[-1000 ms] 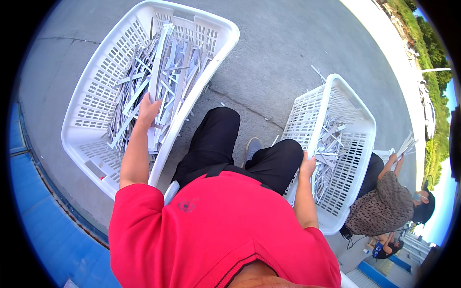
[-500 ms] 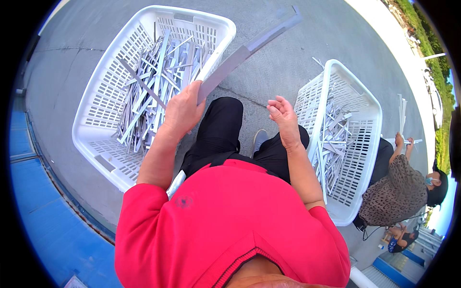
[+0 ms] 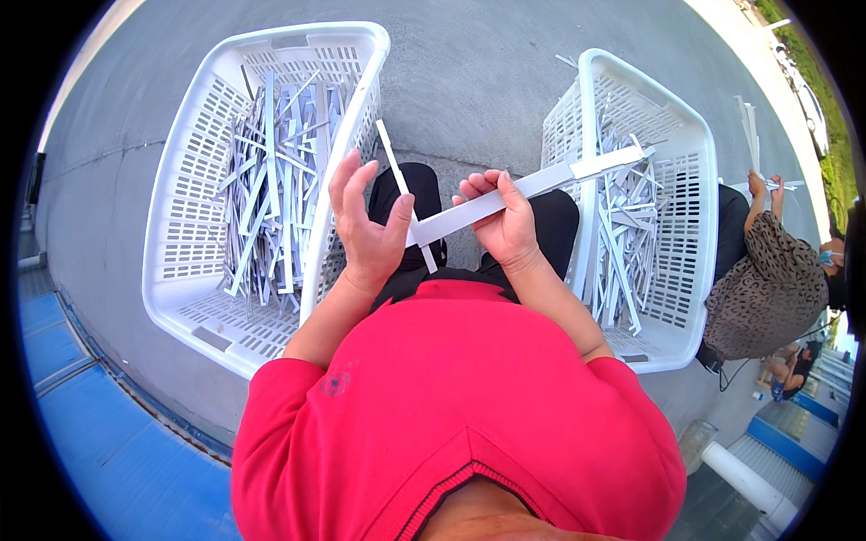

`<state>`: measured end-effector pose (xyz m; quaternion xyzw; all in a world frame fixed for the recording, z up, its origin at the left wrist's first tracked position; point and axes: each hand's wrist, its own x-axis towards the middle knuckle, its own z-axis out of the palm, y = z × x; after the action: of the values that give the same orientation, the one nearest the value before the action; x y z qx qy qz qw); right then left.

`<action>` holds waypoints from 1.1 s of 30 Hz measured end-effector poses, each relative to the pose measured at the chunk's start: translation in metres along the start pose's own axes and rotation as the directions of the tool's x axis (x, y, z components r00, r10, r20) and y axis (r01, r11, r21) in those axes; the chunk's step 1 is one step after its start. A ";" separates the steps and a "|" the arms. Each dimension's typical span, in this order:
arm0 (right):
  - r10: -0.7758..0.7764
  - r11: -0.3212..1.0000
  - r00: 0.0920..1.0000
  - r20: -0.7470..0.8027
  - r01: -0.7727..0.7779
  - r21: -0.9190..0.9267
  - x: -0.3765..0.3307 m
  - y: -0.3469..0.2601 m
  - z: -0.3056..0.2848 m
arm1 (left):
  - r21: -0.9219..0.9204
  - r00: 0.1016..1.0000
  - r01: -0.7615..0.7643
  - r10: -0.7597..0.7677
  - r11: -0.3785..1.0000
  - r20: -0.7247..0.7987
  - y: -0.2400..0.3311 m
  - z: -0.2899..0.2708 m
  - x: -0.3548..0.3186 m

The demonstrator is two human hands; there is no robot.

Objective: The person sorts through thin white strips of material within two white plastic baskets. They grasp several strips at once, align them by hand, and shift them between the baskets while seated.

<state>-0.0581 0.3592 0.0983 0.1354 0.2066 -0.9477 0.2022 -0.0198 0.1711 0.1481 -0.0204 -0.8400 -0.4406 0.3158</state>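
Now the left hand (image 3: 368,225) pinches a thin strip (image 3: 403,192) against the end of a long grey bar (image 3: 532,185) that the right hand (image 3: 502,221) grips over the lap, between two white baskets (image 3: 180,189) of strips.

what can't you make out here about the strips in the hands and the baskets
Head view:
- Near end of the long grey strip: covered by the right hand.
- How the thin strip meets the long one: hidden behind the left hand.
- Near wall of the right basket: blocked by the red shirt.
- Strip count in the left basket: too tangled.
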 end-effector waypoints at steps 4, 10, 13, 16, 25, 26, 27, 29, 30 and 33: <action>0.007 0.997 0.999 0.041 -0.004 -0.072 -0.003 0.005 -0.004 | -0.311 0.528 0.849 -0.666 0.426 0.527 -0.032 -0.001 -0.004; -0.136 0.977 0.990 0.027 0.139 -0.164 0.001 0.015 0.021 | -0.058 0.630 0.426 -0.250 0.903 0.735 -0.011 0.022 0.001; -0.149 0.973 0.989 -0.023 0.143 -0.182 0.003 0.005 0.022 | 0.025 0.675 -0.070 0.029 0.997 0.737 0.002 0.031 0.002; -0.270 0.941 0.962 -0.035 0.256 -0.219 0.001 -0.022 0.013 | -0.067 0.765 -0.076 0.101 0.995 0.636 0.013 0.037 0.003; -0.990 -0.119 -0.052 0.132 0.813 -0.570 -0.112 -0.230 0.036 | 0.446 0.938 0.070 -0.212 0.892 0.275 -0.081 -0.015 -0.011; -0.990 -0.137 -0.068 0.127 0.715 -0.686 -0.116 -0.238 0.025 | 0.567 0.923 0.108 -0.293 0.817 0.247 -0.099 -0.027 -0.019; -0.989 -0.145 -0.080 0.121 0.601 -0.786 -0.114 -0.245 0.005 | 0.688 0.911 0.129 -0.360 0.714 0.202 -0.117 -0.038 -0.032; -0.999 0.009 0.046 0.001 0.222 -0.975 -0.102 -0.255 -0.069 | 0.771 0.876 0.172 -0.453 0.613 0.164 -0.141 -0.054 -0.054; -0.974 0.142 0.195 -0.119 0.112 -0.983 -0.093 -0.255 -0.130 | 0.753 0.802 0.277 -0.576 0.597 0.161 -0.136 -0.056 -0.053; -0.889 -0.026 0.375 -0.264 -0.616 -0.787 -0.083 -0.201 -0.226 | 0.704 0.625 0.451 -0.758 0.548 0.188 -0.129 -0.054 -0.044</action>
<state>-0.0345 0.6548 -0.0045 0.3966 0.8844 -0.2354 -0.0715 0.0030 0.0624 0.0527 0.2746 -0.9325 -0.2170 -0.0893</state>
